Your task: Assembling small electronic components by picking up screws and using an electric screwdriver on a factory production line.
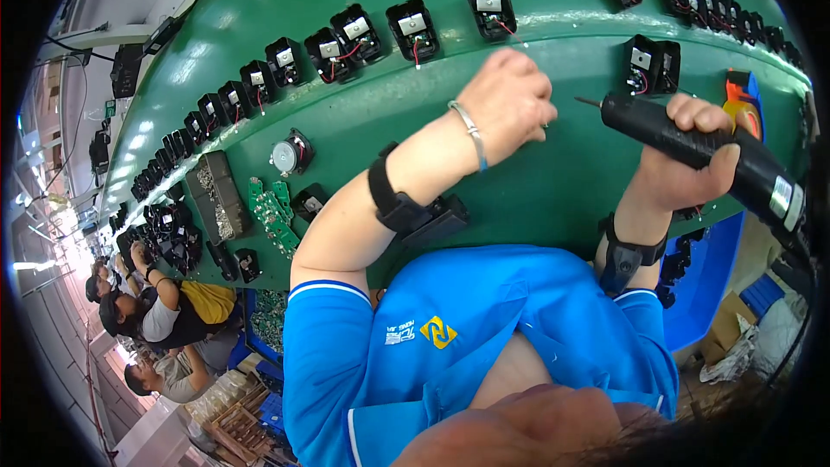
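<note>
My right hand grips a black electric screwdriver, its bit pointing left over the green conveyor table. My left hand hovers just left of the bit tip with fingers curled tight; what they pinch, if anything, is hidden. A pair of black plastic housings with red wires lies just beyond the screwdriver. Each forearm carries a black strap, and a thin bracelet sits on my left wrist.
A long row of black housings curves along the table's far side. A tray of screws, green circuit boards and a round metal part lie at left. A blue bin sits at right. Other workers sit lower left.
</note>
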Demonstrator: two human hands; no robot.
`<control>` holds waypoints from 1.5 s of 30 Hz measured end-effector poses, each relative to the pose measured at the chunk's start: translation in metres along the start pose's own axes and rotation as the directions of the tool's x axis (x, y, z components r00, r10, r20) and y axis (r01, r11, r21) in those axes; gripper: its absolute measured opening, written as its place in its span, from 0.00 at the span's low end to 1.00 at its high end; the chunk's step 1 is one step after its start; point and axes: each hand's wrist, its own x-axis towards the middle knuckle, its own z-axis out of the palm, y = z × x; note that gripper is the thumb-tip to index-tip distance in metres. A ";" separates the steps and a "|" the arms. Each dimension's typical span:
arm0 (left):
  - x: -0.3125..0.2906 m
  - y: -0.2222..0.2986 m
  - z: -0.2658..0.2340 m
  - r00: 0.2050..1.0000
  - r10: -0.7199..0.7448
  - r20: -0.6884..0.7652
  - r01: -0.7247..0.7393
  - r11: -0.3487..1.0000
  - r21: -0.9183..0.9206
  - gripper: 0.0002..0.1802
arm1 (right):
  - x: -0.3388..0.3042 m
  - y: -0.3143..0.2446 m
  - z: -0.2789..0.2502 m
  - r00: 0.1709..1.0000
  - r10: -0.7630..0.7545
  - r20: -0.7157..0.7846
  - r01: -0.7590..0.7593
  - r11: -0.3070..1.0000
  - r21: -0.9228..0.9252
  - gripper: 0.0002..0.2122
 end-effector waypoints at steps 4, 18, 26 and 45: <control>-0.003 0.001 0.026 0.997 -0.027 0.071 0.028 1.000 -0.003 0.08 | -0.008 -0.013 -0.013 0.999 0.018 -0.039 -0.019 1.000 -0.023 0.16; 0.004 0.012 0.024 0.950 -0.208 -0.234 0.174 0.972 -0.158 0.05 | 0.006 -0.048 -0.028 0.998 -0.055 0.017 0.052 0.989 0.141 0.19; -0.002 0.039 0.019 0.777 -0.578 0.250 0.299 -0.009 -0.954 0.05 | 0.012 -0.061 -0.009 0.999 -0.041 -0.012 0.043 0.942 0.334 0.22; 0.010 0.049 0.022 0.817 -0.524 0.242 0.147 -0.216 -0.965 0.08 | 0.014 -0.055 -0.004 0.990 -0.050 0.132 0.002 0.942 0.335 0.23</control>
